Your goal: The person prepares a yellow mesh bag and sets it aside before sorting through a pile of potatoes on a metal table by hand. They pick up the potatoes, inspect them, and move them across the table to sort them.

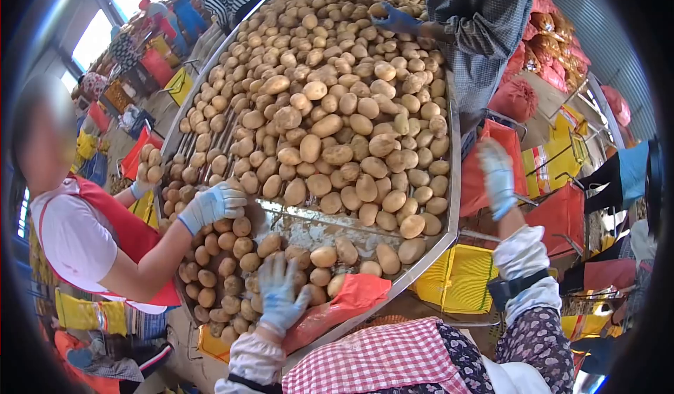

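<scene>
Many potatoes cover a metal-edged sorting table. My left hand, in a light blue and white glove, lies on the potatoes at the near edge with its fingers spread. Just right of it, a red plastic piece rests over the near rim. Off the table's right side, my right hand, gloved the same way, is raised above red and yellow bags; its fingers look extended and nothing shows in it, though motion blurs it a little.
At the left, a co-worker in a red apron reaches over the potatoes with gloved hands, one holding potatoes. Another person works at the far right side. Yellow bags and red bags hang on frames along the right. More people stand far left.
</scene>
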A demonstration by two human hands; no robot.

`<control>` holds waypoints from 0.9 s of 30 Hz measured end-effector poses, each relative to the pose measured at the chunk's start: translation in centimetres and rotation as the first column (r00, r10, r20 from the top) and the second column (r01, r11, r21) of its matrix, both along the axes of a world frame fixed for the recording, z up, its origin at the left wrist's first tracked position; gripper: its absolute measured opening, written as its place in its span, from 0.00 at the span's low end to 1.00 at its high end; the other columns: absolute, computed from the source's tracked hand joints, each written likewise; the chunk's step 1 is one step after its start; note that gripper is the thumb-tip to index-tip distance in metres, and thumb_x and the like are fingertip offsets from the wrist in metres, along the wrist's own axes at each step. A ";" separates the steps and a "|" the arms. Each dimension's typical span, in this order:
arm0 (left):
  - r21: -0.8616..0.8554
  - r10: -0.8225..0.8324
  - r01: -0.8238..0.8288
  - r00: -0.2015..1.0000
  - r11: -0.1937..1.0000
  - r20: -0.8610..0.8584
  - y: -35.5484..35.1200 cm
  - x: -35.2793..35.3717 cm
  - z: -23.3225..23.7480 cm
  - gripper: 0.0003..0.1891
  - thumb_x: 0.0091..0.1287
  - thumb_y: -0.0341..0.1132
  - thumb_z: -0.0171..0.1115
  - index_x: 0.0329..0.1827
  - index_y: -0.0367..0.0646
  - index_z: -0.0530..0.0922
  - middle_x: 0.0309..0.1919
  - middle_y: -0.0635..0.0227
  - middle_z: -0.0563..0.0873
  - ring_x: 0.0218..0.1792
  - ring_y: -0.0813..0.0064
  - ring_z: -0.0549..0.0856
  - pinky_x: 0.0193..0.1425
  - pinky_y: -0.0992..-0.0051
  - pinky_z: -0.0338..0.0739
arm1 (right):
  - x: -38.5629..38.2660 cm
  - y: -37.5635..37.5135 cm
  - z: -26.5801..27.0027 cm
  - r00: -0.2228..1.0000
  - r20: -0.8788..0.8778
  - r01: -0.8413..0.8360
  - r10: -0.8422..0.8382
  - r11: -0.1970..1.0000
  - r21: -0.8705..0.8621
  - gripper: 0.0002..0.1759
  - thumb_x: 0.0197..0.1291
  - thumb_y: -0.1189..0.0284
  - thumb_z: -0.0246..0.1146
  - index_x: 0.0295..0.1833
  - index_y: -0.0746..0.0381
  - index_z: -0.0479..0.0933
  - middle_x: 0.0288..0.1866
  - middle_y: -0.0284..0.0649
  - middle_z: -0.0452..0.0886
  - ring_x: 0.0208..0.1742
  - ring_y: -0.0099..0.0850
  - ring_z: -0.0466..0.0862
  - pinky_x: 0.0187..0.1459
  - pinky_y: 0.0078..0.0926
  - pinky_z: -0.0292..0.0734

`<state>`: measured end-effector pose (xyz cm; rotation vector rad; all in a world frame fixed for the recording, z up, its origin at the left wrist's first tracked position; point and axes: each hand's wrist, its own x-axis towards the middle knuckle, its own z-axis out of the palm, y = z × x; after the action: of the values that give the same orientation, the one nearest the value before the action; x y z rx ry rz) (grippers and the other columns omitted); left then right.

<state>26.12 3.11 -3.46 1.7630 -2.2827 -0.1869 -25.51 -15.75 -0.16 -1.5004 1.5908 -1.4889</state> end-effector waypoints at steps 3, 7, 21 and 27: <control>0.082 -0.057 0.047 0.991 0.996 0.123 -3.7 -1.4 -0.6 0.40 0.61 0.50 0.61 0.77 0.45 0.62 0.75 0.51 0.61 0.77 0.45 0.53 0.80 0.49 0.40 | 12.7 -0.2 1.4 0.953 -0.165 -0.234 0.254 0.963 0.130 0.40 0.57 0.52 0.68 0.71 0.61 0.67 0.67 0.52 0.74 0.68 0.47 0.73 0.69 0.42 0.66; 0.008 0.235 -0.236 0.970 0.972 0.068 -6.2 3.1 0.3 0.40 0.60 0.55 0.62 0.74 0.47 0.65 0.74 0.55 0.63 0.75 0.48 0.58 0.78 0.45 0.44 | 19.8 -3.8 0.3 0.730 -0.671 0.025 0.126 0.977 0.211 0.50 0.58 0.44 0.65 0.79 0.55 0.53 0.77 0.54 0.60 0.77 0.50 0.60 0.74 0.45 0.57; 0.016 0.184 -0.185 0.982 0.983 0.044 -2.0 3.7 -2.0 0.42 0.60 0.55 0.63 0.77 0.48 0.62 0.77 0.50 0.58 0.78 0.46 0.54 0.80 0.49 0.41 | 27.5 3.1 0.0 0.804 -0.470 -0.439 0.365 0.897 -0.055 0.25 0.56 0.61 0.67 0.59 0.58 0.79 0.61 0.55 0.77 0.62 0.53 0.76 0.67 0.47 0.67; 0.109 0.407 -0.431 0.893 0.896 0.191 -5.7 9.1 0.3 0.54 0.49 0.70 0.67 0.77 0.51 0.62 0.77 0.52 0.58 0.79 0.51 0.52 0.80 0.51 0.36 | 29.4 6.0 -2.6 0.619 -0.597 -0.236 0.511 0.845 0.480 0.41 0.56 0.44 0.63 0.72 0.51 0.68 0.74 0.65 0.61 0.66 0.60 0.73 0.67 0.48 0.68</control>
<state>35.18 -2.60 -3.14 2.3818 -1.9614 -0.1355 3.90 -9.74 -2.71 -2.1483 1.6404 -0.3165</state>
